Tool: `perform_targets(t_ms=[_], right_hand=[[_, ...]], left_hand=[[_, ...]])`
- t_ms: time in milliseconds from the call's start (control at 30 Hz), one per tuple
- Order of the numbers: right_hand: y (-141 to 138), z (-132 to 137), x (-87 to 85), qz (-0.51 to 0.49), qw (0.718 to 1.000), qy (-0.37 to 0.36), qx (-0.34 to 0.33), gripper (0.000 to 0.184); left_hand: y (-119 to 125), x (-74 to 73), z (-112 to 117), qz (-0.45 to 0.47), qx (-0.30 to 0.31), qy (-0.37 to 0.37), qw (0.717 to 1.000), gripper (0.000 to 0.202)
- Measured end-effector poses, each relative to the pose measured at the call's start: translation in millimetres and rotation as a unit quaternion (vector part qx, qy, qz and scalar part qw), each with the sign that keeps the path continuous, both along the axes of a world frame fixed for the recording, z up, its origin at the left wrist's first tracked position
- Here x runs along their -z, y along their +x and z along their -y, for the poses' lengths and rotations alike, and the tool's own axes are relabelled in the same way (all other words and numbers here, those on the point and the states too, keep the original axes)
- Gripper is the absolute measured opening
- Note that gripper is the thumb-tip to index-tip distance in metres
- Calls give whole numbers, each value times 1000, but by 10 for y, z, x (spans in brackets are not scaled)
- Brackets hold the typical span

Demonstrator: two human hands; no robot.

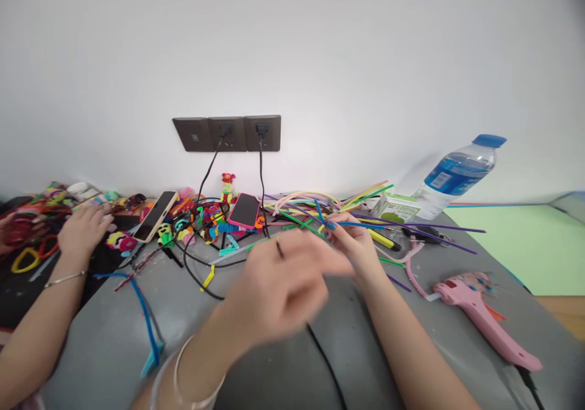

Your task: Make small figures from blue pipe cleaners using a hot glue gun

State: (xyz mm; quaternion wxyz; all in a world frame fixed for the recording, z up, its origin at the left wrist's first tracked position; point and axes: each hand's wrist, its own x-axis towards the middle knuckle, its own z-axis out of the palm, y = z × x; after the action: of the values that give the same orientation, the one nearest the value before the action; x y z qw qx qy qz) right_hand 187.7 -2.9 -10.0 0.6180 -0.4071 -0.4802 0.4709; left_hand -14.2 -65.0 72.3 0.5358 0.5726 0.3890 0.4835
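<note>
Your right hand (pixel 351 239) is closed in a fingertip pinch on a blue pipe cleaner (pixel 319 211), whose bent end stands up just past your fingers. Your left hand (pixel 287 282) is curled, nearer to you and left of the right hand, and too blurred to tell whether it grips anything. To handle the stem well, pinch close to the place you want to bend, hold the right hand steady as the anchor, and let the left do the shaping. Small, firm turns should suit it: a wire core ought to hold a crease, while rough rubbing may thin the fuzz. Mind the loose stems (pixel 301 203) beyond your fingertips, which could snag.

Those stems are thin, fuzzy and slightly curved, in pink, green and yellow; straighter purple stems (pixel 439 227) stretch to the right of your right hand. Just beyond its wrist lies a hard yellow box cutter (pixel 382 239). Farther right, a smooth pink plastic glue gun (pixel 484 321) rests on the grey tabletop (pixel 109 337), nozzle facing your right forearm; treat it as hot. A slack black cable (pixel 326 361) runs below your left hand.
</note>
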Motion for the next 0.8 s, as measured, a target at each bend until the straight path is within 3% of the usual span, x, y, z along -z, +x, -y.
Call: perform_targets(t_ms=[100,167,267,333,500,800], right_hand=[[-42,16,15,7,1000,23,-7,29],[-82,24,24,25,998,51,-29,26],[-150,36,37,73,991,88,-63,21],[-186,47,46,90,989,96,-70,20],[-215,60,55,101,988,97,-64,20],[-157,66,1,71,993,63,-63,27]], left_hand=[[183,191,-359,-21,-20,24,999,16],[216,378,-540,20,-3,-51,999,27],[236,625,-621,129,28,-139,981,40],[245,713,-595,171,25,-164,971,42],[247,738,-540,215,7,-191,958,40],[235,717,-568,191,-34,-193,962,45]])
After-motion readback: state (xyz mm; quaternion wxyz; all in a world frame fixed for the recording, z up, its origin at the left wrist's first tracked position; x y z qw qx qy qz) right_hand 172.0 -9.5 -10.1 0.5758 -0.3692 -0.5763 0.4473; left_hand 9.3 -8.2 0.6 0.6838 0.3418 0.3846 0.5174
